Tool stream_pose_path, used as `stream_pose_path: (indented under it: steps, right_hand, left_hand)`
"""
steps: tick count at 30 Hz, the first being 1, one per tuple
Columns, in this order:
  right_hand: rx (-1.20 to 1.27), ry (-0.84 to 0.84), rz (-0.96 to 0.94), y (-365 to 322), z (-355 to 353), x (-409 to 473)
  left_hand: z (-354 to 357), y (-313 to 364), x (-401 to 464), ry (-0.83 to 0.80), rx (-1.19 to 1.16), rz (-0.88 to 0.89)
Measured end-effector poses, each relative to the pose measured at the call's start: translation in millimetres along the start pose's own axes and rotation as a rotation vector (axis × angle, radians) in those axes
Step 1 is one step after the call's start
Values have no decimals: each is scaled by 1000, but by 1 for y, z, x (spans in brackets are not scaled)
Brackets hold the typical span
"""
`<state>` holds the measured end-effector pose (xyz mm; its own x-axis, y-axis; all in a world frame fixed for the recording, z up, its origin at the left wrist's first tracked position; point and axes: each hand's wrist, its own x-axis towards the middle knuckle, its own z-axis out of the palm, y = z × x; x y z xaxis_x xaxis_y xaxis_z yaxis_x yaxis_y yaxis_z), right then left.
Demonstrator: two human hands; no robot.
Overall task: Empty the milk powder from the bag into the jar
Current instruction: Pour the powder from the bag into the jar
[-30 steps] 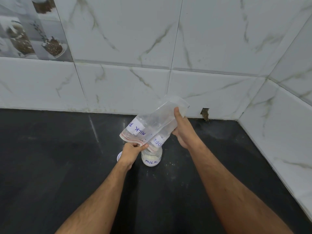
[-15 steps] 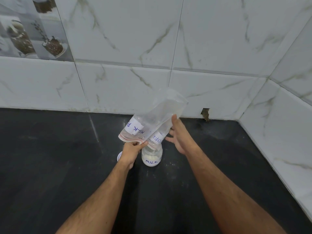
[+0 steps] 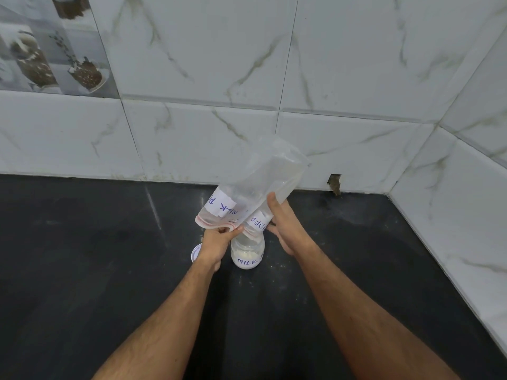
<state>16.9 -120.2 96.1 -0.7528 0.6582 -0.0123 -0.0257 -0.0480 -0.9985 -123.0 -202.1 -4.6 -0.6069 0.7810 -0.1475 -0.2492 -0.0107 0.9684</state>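
Clear plastic zip bag with white handwritten labels (image 3: 255, 187) upended at frame centre, long axis slanting from upper right down to lower left, mouth over the small clear glass jar of white powder (image 3: 247, 252) on the black stone counter (image 3: 82, 270). Left hand (image 3: 216, 244) pinching the bag's red-striped mouth edge. Right hand (image 3: 285, 223) flat against the bag's right side, fingers straight. White round lid (image 3: 196, 252) just left of the jar. Open counter all around; tiled wall (image 3: 329, 78) well behind.
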Motion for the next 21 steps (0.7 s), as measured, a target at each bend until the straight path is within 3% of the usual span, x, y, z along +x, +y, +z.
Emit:
stream_pose_path:
  steps: [3, 7, 12, 21]
  right_hand:
    - [22, -37, 70, 5, 1, 3]
    - [-1, 50, 19, 5, 0, 5]
    - [-48, 45, 94, 12, -5, 9]
    - [-62, 179, 87, 20, -15, 13]
  left_hand:
    - [0, -2, 1, 4, 6, -21]
    - [0, -2, 0, 47, 26, 8]
    - [0, -2, 0, 73, 36, 8]
    - [-9, -6, 3, 41, 94, -4]
